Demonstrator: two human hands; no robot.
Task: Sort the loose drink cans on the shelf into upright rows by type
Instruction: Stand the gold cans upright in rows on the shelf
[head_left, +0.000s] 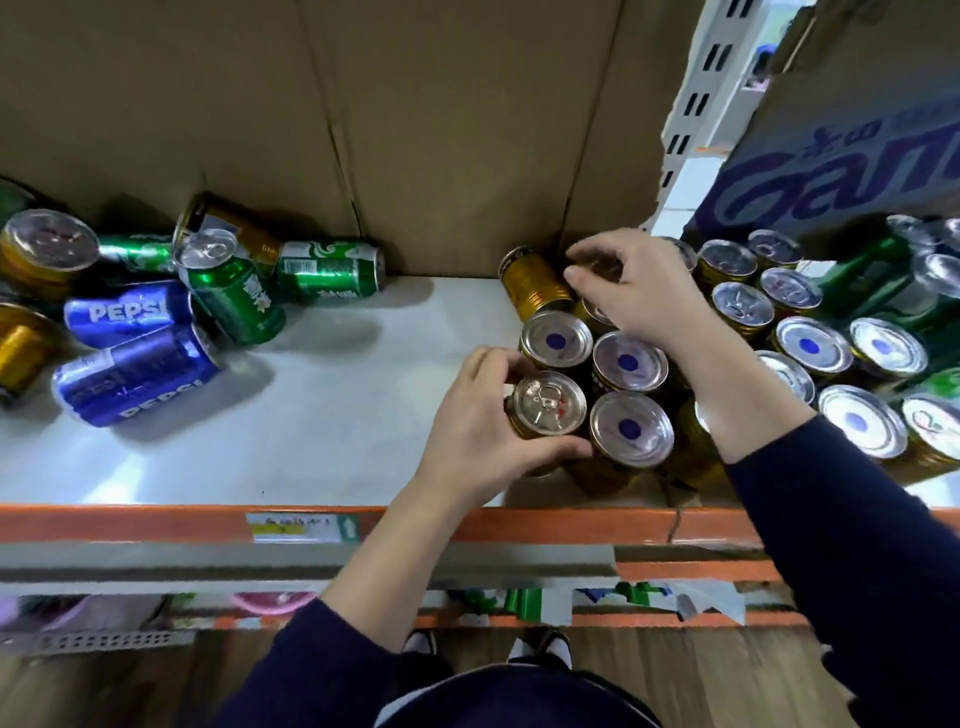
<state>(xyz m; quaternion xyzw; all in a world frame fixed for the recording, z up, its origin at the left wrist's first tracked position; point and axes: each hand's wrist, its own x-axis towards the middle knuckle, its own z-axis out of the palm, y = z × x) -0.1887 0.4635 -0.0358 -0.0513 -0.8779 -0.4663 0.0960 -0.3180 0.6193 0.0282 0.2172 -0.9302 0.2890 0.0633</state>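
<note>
Head view. Left hand (467, 431) reached over the orange front edge (156, 519) of the shelf (311, 415), wrist bent inward. Its fingers and thumb curled round an upright gold can (545, 405) with a pull-tab top, at the near left corner of a standing group. That can touched three upright neighbours (629, 361), whose silver ends each bore a blue dot.

Right hand (639, 296) arched above the back of the same group, forearm crossing several cans, fingertips (584, 257) bent downward. A part-hidden can (592, 312) sat beneath the palm; whether the fingers actually gripped it could not be told. A tilted gold can (535, 286) leaned near the cardboard backing (363, 130), just beside those fingertips. Both forearms wore dark sleeves (831, 519).

Further upright gold cans (810, 345) stood in rows right of the forearm, with green cans (872, 270) behind them, below a cardboard box (831, 171) printed in blue.

At the left end, well apart from the hands, lay a loose pile:
- two blue Pepsi cans (140, 379) on their sides
- green cans (327, 267), some lying and one tilted
- gold cans (41, 254)

A label (296, 527) was stuck on the orange edge.
</note>
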